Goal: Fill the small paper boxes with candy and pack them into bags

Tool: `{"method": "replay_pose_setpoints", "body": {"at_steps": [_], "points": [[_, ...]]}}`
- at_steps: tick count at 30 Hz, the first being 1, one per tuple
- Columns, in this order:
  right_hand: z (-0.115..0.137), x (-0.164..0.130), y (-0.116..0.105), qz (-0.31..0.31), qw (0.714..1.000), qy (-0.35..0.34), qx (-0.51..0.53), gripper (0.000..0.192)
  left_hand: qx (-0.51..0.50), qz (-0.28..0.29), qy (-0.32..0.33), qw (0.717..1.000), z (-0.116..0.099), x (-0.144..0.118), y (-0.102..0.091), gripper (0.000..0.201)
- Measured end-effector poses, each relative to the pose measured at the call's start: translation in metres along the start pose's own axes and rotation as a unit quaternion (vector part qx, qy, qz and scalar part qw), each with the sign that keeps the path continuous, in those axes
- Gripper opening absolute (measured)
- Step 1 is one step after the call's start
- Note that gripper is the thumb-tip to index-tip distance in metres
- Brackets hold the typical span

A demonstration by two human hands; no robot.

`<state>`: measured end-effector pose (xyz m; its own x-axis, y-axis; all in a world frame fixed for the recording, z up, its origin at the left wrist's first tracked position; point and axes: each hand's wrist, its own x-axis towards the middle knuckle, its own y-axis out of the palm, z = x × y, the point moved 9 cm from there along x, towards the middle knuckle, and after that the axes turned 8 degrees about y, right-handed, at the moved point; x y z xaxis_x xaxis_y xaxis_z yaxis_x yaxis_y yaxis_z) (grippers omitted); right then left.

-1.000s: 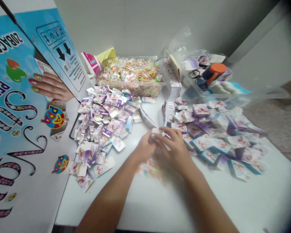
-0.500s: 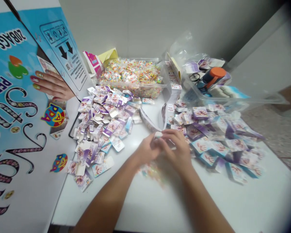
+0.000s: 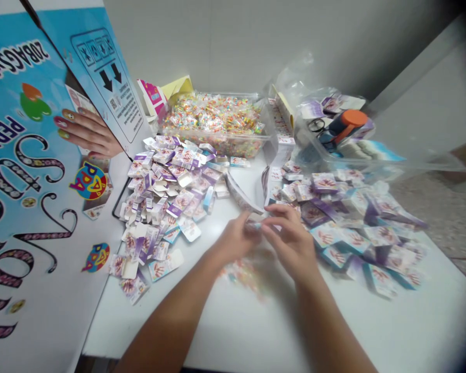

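Observation:
At the middle of the table, my left hand is closed around a small box, mostly hidden by the fingers and somewhat blurred. My right hand pinches at the box's right end with thumb and fingertips. Just under the hands lies a loose group of small clear bags of coloured pieces, smeared in the picture. Beyond the fingertips stand two curved stacks of printed paper slips.
Small purple-and-white boxes are heaped at the left, several with flaps up. More such boxes lie at the right. Behind are a clear bin of bagged pieces and a plastic tub. A large printed carton stands left.
My right hand has shifted slightly right, with its fingers now at the box's end. The view has moved slightly; the heaps look the same.

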<state>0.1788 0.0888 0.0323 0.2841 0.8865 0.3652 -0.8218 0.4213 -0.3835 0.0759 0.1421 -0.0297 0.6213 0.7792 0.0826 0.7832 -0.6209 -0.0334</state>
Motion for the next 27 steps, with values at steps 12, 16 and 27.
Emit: {"method": "replay_pose_setpoints", "body": {"at_steps": [12,16,27], "points": [[0.003,-0.001,0.008,-0.014,0.996,-0.037,-0.079,0.007,0.023,-0.005,0.003,1.0,0.001,-0.001,0.0,0.03],[0.0,-0.001,0.009,-0.008,0.999,-0.015,-0.046,0.006,0.027,-0.006,0.01,1.0,0.002,0.0,0.001,0.034],[0.013,-0.006,0.02,0.063,0.983,-0.094,-0.142,0.029,-0.064,-0.049,0.022,0.997,0.0,0.003,-0.008,0.04]]}}
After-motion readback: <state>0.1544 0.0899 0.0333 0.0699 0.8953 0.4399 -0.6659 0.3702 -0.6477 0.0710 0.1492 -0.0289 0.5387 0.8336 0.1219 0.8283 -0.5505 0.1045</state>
